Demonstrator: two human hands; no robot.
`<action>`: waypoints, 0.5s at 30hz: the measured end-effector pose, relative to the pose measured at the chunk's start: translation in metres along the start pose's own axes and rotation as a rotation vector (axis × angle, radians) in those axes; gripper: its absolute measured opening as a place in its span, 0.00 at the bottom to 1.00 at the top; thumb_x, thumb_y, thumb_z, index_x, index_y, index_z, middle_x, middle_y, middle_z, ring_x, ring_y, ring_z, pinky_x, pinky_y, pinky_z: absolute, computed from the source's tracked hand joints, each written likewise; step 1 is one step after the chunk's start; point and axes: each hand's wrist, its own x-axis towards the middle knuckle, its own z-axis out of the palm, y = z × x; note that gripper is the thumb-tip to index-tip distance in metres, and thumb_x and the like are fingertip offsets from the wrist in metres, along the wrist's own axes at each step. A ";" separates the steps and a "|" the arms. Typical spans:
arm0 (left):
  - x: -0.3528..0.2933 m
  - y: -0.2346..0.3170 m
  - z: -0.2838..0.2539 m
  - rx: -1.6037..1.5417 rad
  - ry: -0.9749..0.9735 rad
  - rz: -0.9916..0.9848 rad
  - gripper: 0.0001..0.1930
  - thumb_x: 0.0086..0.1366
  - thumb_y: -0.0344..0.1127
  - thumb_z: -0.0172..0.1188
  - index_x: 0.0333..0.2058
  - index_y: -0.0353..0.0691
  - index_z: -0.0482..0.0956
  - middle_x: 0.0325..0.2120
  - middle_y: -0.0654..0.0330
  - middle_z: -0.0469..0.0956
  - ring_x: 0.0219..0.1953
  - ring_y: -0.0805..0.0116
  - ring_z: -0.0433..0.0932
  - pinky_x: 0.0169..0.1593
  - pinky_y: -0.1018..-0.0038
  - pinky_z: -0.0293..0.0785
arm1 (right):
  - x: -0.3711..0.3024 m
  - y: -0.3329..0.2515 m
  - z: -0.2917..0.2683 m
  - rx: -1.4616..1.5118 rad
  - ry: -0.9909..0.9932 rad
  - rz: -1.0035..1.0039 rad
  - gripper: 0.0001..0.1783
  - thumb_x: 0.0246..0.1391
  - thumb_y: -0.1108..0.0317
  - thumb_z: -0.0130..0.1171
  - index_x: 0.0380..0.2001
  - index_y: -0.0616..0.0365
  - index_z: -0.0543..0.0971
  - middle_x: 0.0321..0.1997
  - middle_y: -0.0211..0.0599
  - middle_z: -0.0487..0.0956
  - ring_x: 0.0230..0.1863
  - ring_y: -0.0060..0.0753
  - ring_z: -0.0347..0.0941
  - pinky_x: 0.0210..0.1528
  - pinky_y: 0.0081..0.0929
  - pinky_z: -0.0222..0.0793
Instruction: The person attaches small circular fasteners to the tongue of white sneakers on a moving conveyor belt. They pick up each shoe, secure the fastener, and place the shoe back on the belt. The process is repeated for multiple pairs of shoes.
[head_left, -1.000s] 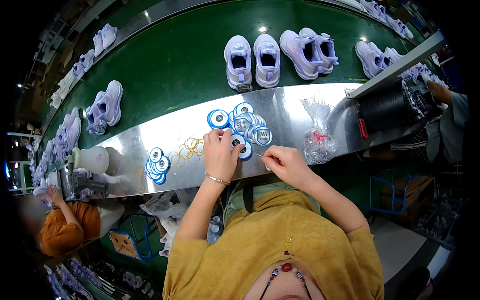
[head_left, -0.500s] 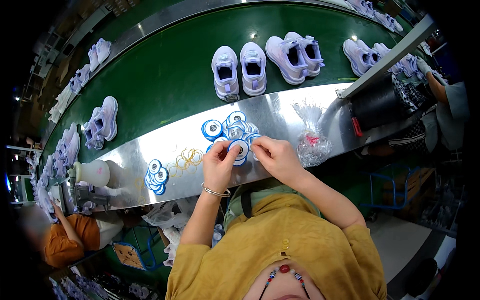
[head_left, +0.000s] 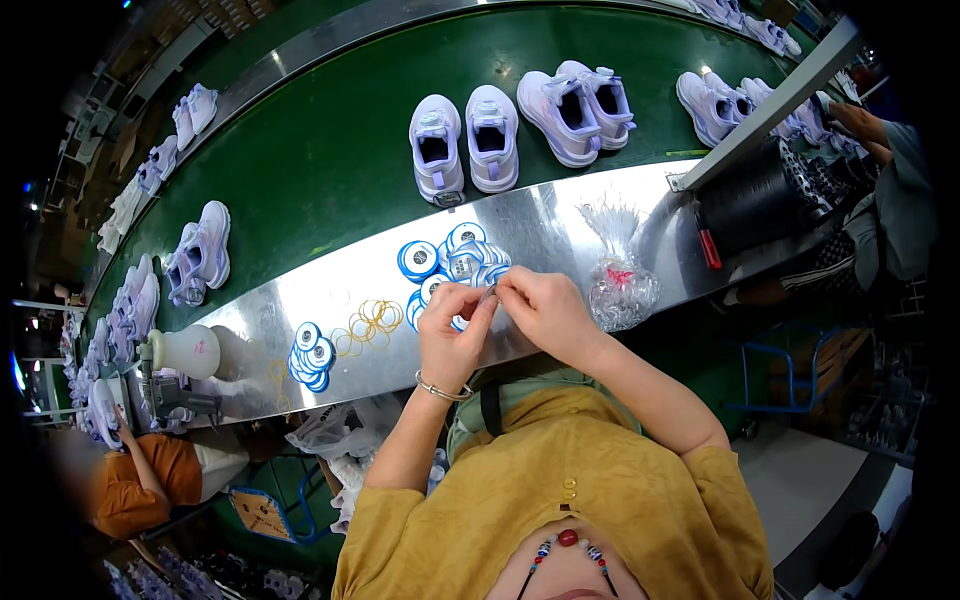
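Observation:
Close above the steel strip [head_left: 540, 210], my left hand [head_left: 455, 330] and my right hand [head_left: 550, 312] meet with fingertips pinched together. What is between the fingertips is too small and too covered to make out. Just beyond them lies a loose pile of round blue-and-white tags [head_left: 418, 260], partly hidden by my hands. A smaller fanned stack of the same tags [head_left: 312, 358] sits to the left. Between the two are several thin yellow loops [head_left: 372, 322]. To the right of my hands lies a bundle of clear plastic strands [head_left: 622, 285] with a pink-red tie.
Beyond the strip, a green conveyor belt [head_left: 330, 180] carries pale lilac sneakers [head_left: 492, 145] in pairs. A slanted grey post [head_left: 765, 105] rises on the right near a black bin [head_left: 755, 210]. A white-cupped spray gun [head_left: 190, 350] stands left. Co-workers sit left [head_left: 150, 480] and right [head_left: 900, 180].
The round tag that showed in my left fingers is no longer visible there. Both hands have drawn together at the fingertips. The whole view has shifted slightly.

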 end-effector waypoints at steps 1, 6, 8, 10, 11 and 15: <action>0.001 0.005 0.001 0.020 -0.017 0.044 0.06 0.59 0.28 0.64 0.30 0.30 0.80 0.25 0.64 0.73 0.24 0.78 0.69 0.29 0.81 0.65 | 0.001 0.002 -0.003 0.079 -0.050 0.041 0.05 0.55 0.70 0.56 0.29 0.61 0.75 0.23 0.45 0.76 0.23 0.47 0.73 0.26 0.34 0.66; 0.004 -0.002 0.003 -0.327 -0.079 -0.242 0.04 0.63 0.27 0.60 0.32 0.32 0.78 0.27 0.67 0.74 0.27 0.81 0.70 0.32 0.84 0.66 | -0.008 0.011 -0.011 0.265 -0.149 -0.005 0.06 0.57 0.71 0.56 0.33 0.63 0.76 0.25 0.44 0.76 0.26 0.41 0.74 0.29 0.31 0.68; 0.002 0.002 0.010 -0.392 -0.079 -0.365 0.03 0.64 0.27 0.60 0.33 0.33 0.78 0.26 0.68 0.74 0.28 0.82 0.70 0.33 0.86 0.66 | -0.010 0.016 -0.015 0.104 -0.124 -0.081 0.07 0.57 0.69 0.57 0.35 0.62 0.76 0.26 0.45 0.76 0.27 0.43 0.75 0.31 0.31 0.68; 0.004 0.000 0.014 -0.329 -0.113 -0.308 0.03 0.65 0.28 0.58 0.34 0.34 0.75 0.26 0.68 0.75 0.28 0.82 0.71 0.32 0.85 0.68 | -0.010 0.016 -0.018 0.085 -0.075 -0.106 0.07 0.57 0.69 0.57 0.36 0.61 0.76 0.25 0.44 0.76 0.27 0.45 0.75 0.30 0.32 0.69; 0.007 0.002 0.018 -0.330 -0.126 -0.297 0.04 0.66 0.28 0.57 0.34 0.34 0.74 0.26 0.67 0.76 0.28 0.82 0.72 0.32 0.85 0.68 | -0.008 0.015 -0.026 0.121 -0.123 -0.034 0.08 0.57 0.67 0.57 0.35 0.60 0.76 0.25 0.45 0.77 0.27 0.48 0.74 0.30 0.35 0.68; 0.023 0.008 0.027 -0.230 -0.192 -0.214 0.05 0.67 0.29 0.56 0.35 0.34 0.73 0.27 0.64 0.77 0.27 0.80 0.74 0.32 0.83 0.71 | 0.004 0.018 -0.047 0.185 -0.174 -0.018 0.09 0.56 0.65 0.56 0.33 0.59 0.76 0.25 0.47 0.77 0.28 0.53 0.74 0.30 0.39 0.68</action>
